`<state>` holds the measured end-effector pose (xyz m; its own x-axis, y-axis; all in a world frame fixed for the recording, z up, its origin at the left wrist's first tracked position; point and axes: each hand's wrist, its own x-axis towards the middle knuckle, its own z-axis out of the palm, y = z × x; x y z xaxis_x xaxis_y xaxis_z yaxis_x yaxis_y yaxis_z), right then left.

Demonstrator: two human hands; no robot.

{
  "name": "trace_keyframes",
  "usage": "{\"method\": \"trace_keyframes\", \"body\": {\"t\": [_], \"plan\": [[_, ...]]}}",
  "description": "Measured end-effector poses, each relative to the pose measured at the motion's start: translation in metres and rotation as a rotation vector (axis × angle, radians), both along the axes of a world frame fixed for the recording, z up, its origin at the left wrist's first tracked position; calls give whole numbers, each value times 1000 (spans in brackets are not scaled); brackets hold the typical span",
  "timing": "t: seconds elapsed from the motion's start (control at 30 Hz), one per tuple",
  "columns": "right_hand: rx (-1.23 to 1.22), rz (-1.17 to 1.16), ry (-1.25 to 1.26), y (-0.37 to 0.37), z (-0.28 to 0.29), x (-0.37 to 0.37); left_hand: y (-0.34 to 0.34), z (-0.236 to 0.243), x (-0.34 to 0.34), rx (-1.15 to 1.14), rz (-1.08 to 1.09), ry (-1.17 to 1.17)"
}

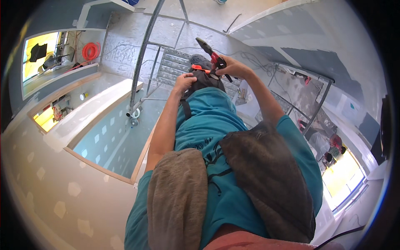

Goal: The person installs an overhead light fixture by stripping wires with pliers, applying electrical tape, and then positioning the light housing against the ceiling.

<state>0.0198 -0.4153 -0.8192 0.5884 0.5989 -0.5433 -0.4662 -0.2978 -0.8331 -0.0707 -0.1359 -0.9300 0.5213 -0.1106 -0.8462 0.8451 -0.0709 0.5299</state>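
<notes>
Stepladder [168, 66]: grey metal, below the person, its steps under both hands.
Right hand [233, 66]: closed around red-and-black pliers [214, 58], held above the ladder's top step.
Left hand [185, 80]: fingers curled, apparently gripping a dark pouch [204, 81] at the waist.

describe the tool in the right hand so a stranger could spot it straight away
Start at the teal shirt filling the middle and follow the arms up to the two hands at waist height. The right hand holds the pliers, whose black and red handles stick up to the left. Nothing else near the hands is red and black.
</notes>
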Motion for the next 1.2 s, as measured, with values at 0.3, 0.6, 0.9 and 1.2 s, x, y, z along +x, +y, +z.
{"method": "trace_keyframes", "body": {"t": [0.3, 0.6, 0.9, 1.2], "plan": [[84, -26, 251, -17, -19, 0, -40, 29, 27, 686, -199, -486], [-677, 613, -333, -2, -41, -14, -34, 11, 2, 642, -197, -232], [-952, 807, -373, 89, -50, -37, -28, -9, -29, 510, 38, -425], [-1057, 1057, -141, 157, -89, -18, -17, -23, -29, 313, -81, -505]]}}
